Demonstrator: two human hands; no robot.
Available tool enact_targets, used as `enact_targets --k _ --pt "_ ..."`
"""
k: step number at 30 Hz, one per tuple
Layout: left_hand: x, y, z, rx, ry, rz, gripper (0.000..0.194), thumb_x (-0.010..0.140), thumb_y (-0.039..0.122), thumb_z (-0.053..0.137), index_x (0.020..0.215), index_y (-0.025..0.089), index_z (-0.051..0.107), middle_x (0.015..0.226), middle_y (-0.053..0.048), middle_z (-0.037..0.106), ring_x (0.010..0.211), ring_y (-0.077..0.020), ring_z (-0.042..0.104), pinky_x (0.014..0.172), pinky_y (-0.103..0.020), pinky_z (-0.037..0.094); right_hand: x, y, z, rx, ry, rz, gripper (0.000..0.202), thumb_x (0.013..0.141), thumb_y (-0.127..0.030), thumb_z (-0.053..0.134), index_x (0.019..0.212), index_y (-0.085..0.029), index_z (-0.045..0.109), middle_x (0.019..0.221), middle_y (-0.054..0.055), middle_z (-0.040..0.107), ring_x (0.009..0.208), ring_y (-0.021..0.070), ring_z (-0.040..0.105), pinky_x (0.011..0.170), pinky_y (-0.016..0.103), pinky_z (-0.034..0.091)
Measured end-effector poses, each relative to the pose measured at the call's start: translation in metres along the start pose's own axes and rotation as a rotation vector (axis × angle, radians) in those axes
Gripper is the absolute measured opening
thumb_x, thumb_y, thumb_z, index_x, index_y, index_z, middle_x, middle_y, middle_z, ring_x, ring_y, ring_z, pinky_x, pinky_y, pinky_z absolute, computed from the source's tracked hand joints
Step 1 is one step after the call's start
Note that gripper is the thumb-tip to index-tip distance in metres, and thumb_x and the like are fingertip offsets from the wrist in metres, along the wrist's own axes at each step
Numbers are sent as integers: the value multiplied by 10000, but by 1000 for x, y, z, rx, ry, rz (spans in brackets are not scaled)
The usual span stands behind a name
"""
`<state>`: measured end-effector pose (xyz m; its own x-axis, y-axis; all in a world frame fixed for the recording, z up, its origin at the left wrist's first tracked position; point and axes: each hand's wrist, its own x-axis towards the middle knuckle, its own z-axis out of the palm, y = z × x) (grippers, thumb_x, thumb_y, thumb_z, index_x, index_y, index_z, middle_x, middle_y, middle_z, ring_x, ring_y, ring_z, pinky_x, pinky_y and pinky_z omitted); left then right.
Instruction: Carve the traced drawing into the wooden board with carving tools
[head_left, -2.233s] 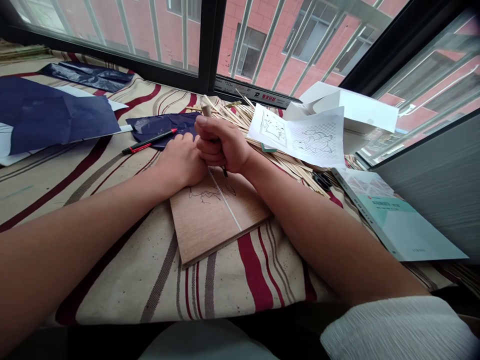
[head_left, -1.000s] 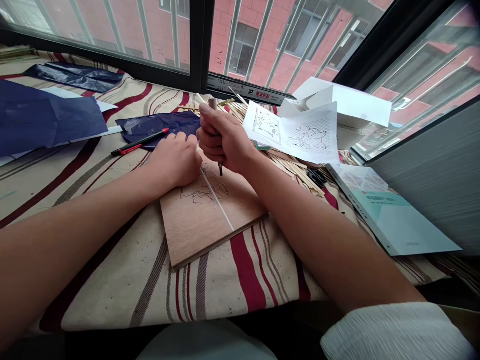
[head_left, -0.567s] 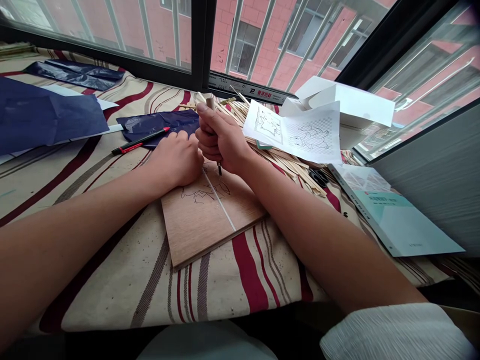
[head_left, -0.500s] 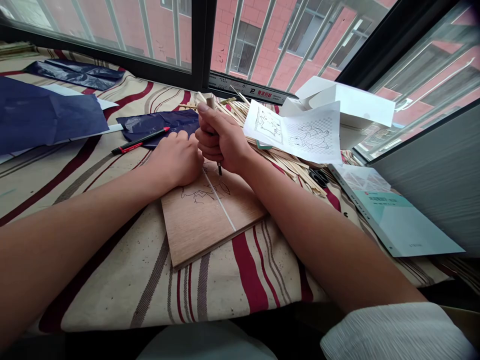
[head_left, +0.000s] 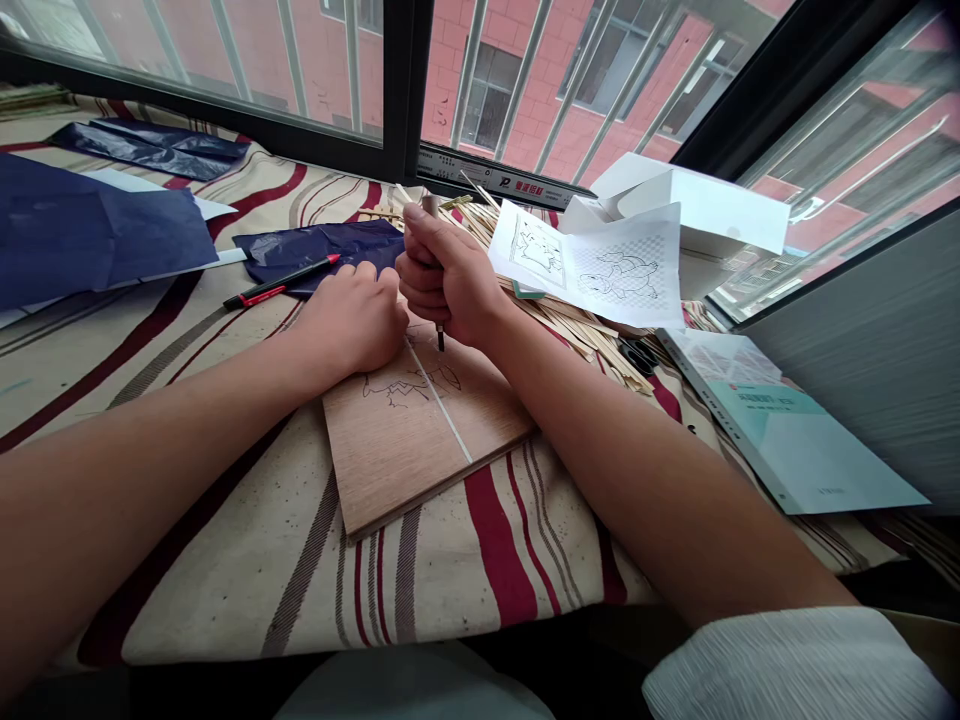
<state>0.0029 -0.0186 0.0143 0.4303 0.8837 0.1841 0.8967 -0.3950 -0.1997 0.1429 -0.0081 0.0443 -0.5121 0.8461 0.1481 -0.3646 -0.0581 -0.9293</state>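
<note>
On the board [head_left: 401,455], carving seems underway: the tool [head_left: 441,338] is clenched by the right hand [head_left: 448,278]; the left hand [head_left: 356,318], hold unclear, is rested there; steadiness seems needed.

We see a tan wooden board [head_left: 405,450] lying flat and askew on the surface [head_left: 210,570], crossed by a pale line [head_left: 443,410] and bearing a black outline drawing [head_left: 397,386]. In our right hand [head_left: 451,282] we grip a slim tool [head_left: 441,338] nearly upright, wooden handle up, dark metal tip down by the drawing.
</note>
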Motion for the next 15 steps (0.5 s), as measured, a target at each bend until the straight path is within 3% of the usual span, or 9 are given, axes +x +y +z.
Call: enact_targets --k 15 --pt "1 0 0 53 -13 48 381 996 171 358 1075 87 720 1080 -214 716 1078 -349 644 922 -459 483 -2 1 5 -24 -34 -5 603 1068 -553 567 627 -228 313 482 -108 220 444 65 61 385 201 94"
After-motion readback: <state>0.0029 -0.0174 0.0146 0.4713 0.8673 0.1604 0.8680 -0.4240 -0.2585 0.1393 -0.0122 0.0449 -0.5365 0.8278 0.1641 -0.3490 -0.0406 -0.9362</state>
